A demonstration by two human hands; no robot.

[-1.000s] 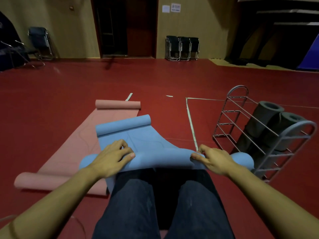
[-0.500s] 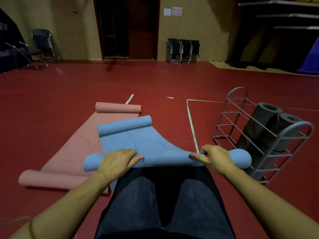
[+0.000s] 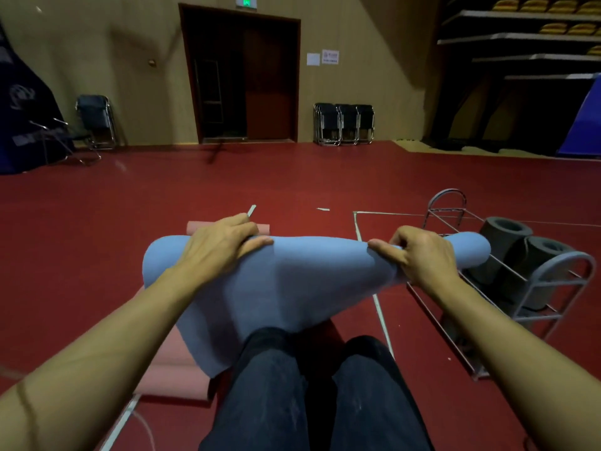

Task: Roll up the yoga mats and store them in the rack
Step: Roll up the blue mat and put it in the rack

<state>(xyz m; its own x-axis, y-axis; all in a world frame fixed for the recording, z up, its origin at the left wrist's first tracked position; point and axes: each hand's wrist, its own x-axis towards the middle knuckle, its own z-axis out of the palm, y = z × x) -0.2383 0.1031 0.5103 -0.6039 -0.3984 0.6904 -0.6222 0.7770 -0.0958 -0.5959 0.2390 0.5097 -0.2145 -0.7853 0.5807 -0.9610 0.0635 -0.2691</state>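
The blue yoga mat [image 3: 305, 281] is lifted in front of me, its rolled edge held up level and the rest hanging down onto my lap. My left hand [image 3: 221, 244] grips the roll near its left end, fingers curled over the top. My right hand [image 3: 419, 255] grips it near the right end, whose tip sticks out past my fingers. A pink mat [image 3: 172, 369] lies on the floor below, mostly hidden, with one rolled end showing beyond my left hand. The grey wire rack [image 3: 549, 281] stands to the right, holding two rolled dark grey mats [image 3: 500, 236].
My dark-trousered legs [image 3: 312, 395] fill the bottom centre. White tape lines [image 3: 380, 314] mark the red floor beside the rack. Folded chairs [image 3: 344, 123] lean on the far wall by a dark door; another chair [image 3: 96, 120] and dark cloth are at the far left.
Both hands have raised the blue mat's rolled edge up and away from the floor; the mat now hides its own far roll and most of the pink mat. The view has tilted up.
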